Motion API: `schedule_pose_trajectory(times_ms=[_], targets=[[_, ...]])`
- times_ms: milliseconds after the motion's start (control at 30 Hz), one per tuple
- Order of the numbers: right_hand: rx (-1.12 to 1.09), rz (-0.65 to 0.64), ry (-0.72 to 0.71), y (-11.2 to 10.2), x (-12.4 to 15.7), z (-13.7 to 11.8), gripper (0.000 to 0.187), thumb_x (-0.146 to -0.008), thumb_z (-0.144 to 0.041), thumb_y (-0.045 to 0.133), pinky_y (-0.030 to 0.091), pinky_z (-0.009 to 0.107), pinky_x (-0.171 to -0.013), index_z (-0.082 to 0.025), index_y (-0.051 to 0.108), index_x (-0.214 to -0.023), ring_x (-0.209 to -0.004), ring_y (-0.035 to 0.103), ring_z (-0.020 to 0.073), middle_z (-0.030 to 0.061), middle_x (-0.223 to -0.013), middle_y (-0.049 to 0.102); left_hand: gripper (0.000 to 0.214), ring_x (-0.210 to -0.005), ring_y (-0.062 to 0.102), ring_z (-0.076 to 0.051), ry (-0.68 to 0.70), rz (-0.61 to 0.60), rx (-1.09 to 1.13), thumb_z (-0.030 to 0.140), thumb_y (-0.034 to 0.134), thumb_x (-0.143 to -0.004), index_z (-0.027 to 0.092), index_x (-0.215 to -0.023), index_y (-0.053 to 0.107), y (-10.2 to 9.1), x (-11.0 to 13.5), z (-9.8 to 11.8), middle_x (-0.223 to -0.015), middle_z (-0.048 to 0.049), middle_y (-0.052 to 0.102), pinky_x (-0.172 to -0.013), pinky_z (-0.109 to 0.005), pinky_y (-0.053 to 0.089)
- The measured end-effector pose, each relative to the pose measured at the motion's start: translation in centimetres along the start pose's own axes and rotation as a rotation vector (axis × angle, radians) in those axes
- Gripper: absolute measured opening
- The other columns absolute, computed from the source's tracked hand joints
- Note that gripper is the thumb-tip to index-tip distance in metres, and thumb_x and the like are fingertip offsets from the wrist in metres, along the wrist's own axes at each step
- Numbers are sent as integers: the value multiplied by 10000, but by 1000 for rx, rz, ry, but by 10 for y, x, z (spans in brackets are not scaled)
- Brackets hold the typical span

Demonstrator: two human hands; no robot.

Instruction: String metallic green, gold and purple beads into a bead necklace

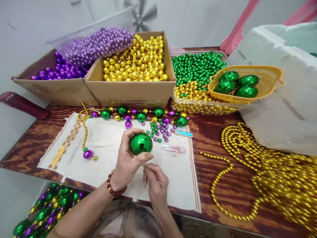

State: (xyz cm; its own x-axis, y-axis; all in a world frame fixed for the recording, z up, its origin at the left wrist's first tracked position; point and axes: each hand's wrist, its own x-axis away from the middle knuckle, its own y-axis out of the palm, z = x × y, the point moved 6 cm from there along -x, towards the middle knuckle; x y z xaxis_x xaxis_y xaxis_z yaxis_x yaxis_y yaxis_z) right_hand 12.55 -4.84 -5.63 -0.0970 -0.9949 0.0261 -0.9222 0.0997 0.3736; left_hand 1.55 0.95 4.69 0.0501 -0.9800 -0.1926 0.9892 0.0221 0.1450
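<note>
My left hand (126, 158) is closed round a large shiny green ball (140, 143), held over a white cloth (104, 155) on the wooden table. My right hand (155, 181) sits just below it, its fingers pinched on something thin I cannot make out, pointing up at the ball's underside. A strung row of green, gold and purple beads (138, 115) lies along the cloth's far edge, with loose small beads (160, 129) beside it. A small pair of pink snips (173, 149) lies right of the ball.
Cardboard boxes hold purple beads (59, 71) and gold beads (136, 61). A clear tray (195, 74) has green and gold beads. An orange basket (267, 77) holds big green balls. Gold bead strands (272, 172) pile at right. Finished strands (47, 210) lie lower left.
</note>
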Motion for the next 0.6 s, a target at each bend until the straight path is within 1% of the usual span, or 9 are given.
schedule_pose_trajectory(times_ms=[33, 100, 167, 233, 300, 367, 433, 500, 600], targets=[[-3, 3, -4, -1, -1, 0, 166, -934, -291, 589, 349, 209, -416, -181, 692, -864, -405, 434, 82, -67, -528, 476, 486, -966, 604, -169, 8, -17, -29, 410, 774, -804, 288, -1233, 579, 1, 0, 1, -1228, -51, 572, -815, -274, 552], [8, 32, -11, -5, -2, 1, 169, -936, -295, 587, 350, 212, -427, -179, 687, -864, -412, 433, 84, -68, -519, 473, 484, -1073, 583, -193, 8, -100, -52, 439, 713, -857, 303, -1301, 576, 4, 1, 2, -1299, -61, 554, -900, -288, 533], [27, 58, -8, -11, -4, 1, 171, -934, -300, 591, 354, 218, -440, -175, 684, -865, -423, 435, 86, -64, -520, 479, 463, -1190, 550, -217, 4, -182, -41, 416, 632, -923, 319, -1367, 547, 7, 2, 3, -1386, -69, 528, -997, -321, 496], [42, 75, 7, -15, -5, 2, 178, -931, -311, 598, 348, 223, -441, -169, 682, -862, -430, 434, 89, -57, -528, 487, 435, -1222, 545, -222, -5, -230, -17, 361, 581, -960, 330, -1391, 530, 8, 3, 3, -1416, -72, 526, -1024, -338, 482], [45, 87, 14, -19, -4, 3, 187, -929, -322, 601, 336, 227, -436, -166, 682, -865, -430, 428, 91, -56, -527, 483, 429, -1201, 558, -211, -9, -233, -1, 314, 613, -945, 345, -1368, 549, 7, 3, 4, -1379, -64, 545, -1008, -326, 490], [39, 80, 3, -19, -3, 4, 186, -930, -324, 602, 332, 229, -433, -168, 686, -872, -426, 424, 92, -59, -522, 473, 448, -1184, 554, -202, -8, -206, -23, 288, 687, -895, 348, -1328, 586, 6, 2, 4, -1319, -55, 548, -1002, -308, 489], [24, 51, -20, -17, 0, 5, 175, -933, -315, 600, 336, 228, -430, -175, 693, -883, -419, 423, 90, -62, -521, 470, 472, -1180, 539, -205, 13, -169, -63, 294, 743, -849, 336, -1302, 621, 5, 0, 5, -1260, -57, 535, -1009, -307, 483], [13, 24, -36, -16, 2, 6, 161, -936, -300, 601, 337, 226, -423, -183, 699, -885, -412, 424, 87, -60, -531, 485, 474, -1161, 536, -209, 31, -146, -79, 312, 766, -826, 322, -1284, 645, 6, -2, 4, -1213, -62, 527, -992, -313, 495], [11, 23, -46, -18, 4, 8, 147, -940, -281, 604, 337, 225, -420, -188, 704, -886, -413, 430, 86, -56, -542, 498, 452, -1184, 537, -219, 24, -148, -47, 307, 787, -802, 308, -1237, 666, 8, -2, 2, -1235, -63, 534, -1000, -320, 493]])
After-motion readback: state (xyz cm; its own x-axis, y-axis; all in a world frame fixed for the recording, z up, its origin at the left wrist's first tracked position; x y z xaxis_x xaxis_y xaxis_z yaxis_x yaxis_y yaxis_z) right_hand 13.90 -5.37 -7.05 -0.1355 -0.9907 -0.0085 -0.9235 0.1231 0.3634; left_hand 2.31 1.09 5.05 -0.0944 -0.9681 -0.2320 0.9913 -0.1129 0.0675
